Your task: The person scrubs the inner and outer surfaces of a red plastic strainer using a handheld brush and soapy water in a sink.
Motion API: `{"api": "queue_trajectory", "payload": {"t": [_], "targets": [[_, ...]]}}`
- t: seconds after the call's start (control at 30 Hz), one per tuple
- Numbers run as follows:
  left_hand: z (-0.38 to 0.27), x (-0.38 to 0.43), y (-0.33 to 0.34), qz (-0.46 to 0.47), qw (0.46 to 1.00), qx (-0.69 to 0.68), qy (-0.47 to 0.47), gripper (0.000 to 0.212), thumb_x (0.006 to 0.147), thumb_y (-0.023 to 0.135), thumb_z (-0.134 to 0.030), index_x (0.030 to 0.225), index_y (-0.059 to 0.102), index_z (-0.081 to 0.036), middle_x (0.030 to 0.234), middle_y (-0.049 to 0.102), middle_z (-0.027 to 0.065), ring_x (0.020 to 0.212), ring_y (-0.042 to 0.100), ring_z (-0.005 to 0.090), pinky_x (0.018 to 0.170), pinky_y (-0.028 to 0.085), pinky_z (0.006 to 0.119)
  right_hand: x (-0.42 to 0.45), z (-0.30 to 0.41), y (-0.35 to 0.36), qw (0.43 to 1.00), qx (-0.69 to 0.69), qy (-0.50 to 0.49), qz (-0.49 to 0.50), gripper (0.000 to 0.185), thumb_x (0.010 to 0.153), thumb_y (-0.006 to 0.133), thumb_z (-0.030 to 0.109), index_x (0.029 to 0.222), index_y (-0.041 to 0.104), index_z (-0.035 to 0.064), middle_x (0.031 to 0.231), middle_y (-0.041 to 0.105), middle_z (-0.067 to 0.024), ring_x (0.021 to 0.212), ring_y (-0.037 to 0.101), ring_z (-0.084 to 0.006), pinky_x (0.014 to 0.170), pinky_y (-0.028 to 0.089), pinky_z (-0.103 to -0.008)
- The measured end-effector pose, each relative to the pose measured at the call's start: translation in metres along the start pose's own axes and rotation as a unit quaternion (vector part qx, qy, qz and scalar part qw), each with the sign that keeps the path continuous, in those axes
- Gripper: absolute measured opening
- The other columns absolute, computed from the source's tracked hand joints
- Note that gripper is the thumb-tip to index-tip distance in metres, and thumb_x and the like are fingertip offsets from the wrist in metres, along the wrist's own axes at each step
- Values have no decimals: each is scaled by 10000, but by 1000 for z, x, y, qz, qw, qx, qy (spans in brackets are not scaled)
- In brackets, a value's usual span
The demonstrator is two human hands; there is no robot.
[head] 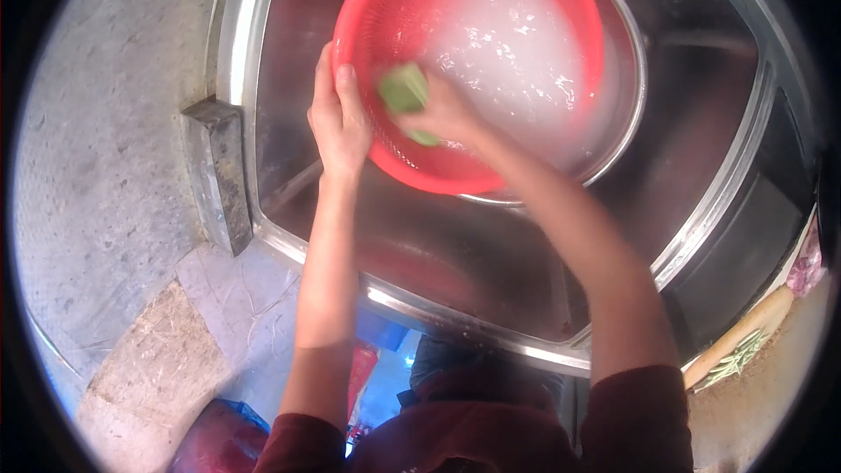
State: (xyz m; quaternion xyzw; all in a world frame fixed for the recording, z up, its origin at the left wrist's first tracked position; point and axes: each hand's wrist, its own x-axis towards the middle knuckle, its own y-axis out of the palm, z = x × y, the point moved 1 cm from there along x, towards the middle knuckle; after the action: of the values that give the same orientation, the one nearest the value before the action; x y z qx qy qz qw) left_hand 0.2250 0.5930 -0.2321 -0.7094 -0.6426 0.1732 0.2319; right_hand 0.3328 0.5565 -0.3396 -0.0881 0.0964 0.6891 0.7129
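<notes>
A red plastic colander (427,177) sits tilted in a round metal basin (640,85) of cloudy, sudsy water (506,46), inside a stainless steel sink. My left hand (340,115) grips the colander's left rim, with the thumb on top and the fingers outside. Inside the colander, near that rim, my right hand (440,108) holds a green sponge (404,87) against or close to the perforated wall. The sponge is blurred, and a further bit of green shows just below the hand. Suds and the basin's far side hide part of the colander's bottom.
The sink's metal rim (460,328) runs along the near side. A metal block-like bracket (220,174) stands at its left, beside a concrete surface (118,98). Cut green vegetable pieces (739,355) lie on a wooden board at the lower right. A bag (220,437) rests at the lower left.
</notes>
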Motion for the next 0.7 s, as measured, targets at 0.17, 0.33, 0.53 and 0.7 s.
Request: {"api": "queue_trajectory", "payload": {"t": [0.17,0.33,0.53,0.7], "targets": [[-4,0,-4,-1,997,76,14,414,967,395,-271,1287,416,-9,1052,619,160,971,585,185,834,451,315,10,30,12,987,-96,56,-113,641,596,766,264,1129,499,27,1035,587,-201,996,577,-313,840,458,-405],[-27,-24,13,71,993,17,-89,420,981,372,-254,1307,374,11,1202,528,132,1103,483,167,947,364,288,71,35,-24,894,219,134,-369,525,635,748,245,1047,538,-6,952,624,-184,924,613,-290,797,472,-385],[-12,38,-11,128,966,-159,-159,366,904,557,-193,1197,477,11,1083,588,85,956,543,123,854,429,254,-4,14,8,993,76,40,-83,488,631,740,255,1056,589,69,982,637,-133,935,616,-271,831,468,-368],[-16,24,10,42,993,-96,-46,371,931,496,-185,1213,490,56,1141,579,135,1063,522,163,922,395,275,42,21,4,951,138,131,-244,556,622,767,264,1076,556,21,1019,623,-171,931,615,-288,821,473,-374]]}}
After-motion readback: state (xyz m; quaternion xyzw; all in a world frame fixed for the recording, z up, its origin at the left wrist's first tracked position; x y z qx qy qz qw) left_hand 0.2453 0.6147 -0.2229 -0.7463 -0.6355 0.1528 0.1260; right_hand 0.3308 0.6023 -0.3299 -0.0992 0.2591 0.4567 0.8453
